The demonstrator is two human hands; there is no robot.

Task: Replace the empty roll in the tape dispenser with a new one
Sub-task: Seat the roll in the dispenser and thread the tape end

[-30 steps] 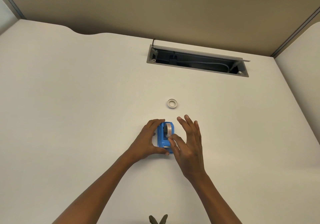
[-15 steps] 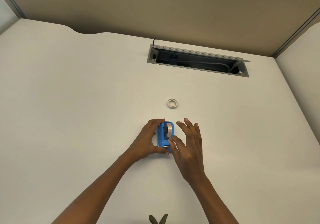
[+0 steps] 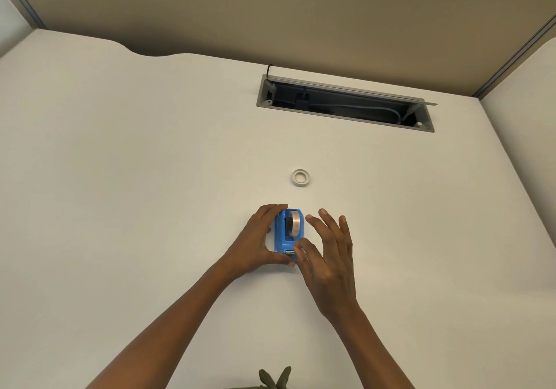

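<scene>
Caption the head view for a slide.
Left hand steadies blue dispenser; right hand at its front; spare ring beyond.

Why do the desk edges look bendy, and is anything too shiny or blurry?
Head view: the wide lens bows the desk edges and wall lines toward the corners; light is soft and even, with only faint shadows under the left hand and right hand; no harsh glare, just a dull sheen on the roll in the dispenser; the ring looks small and a bit soft.
</scene>
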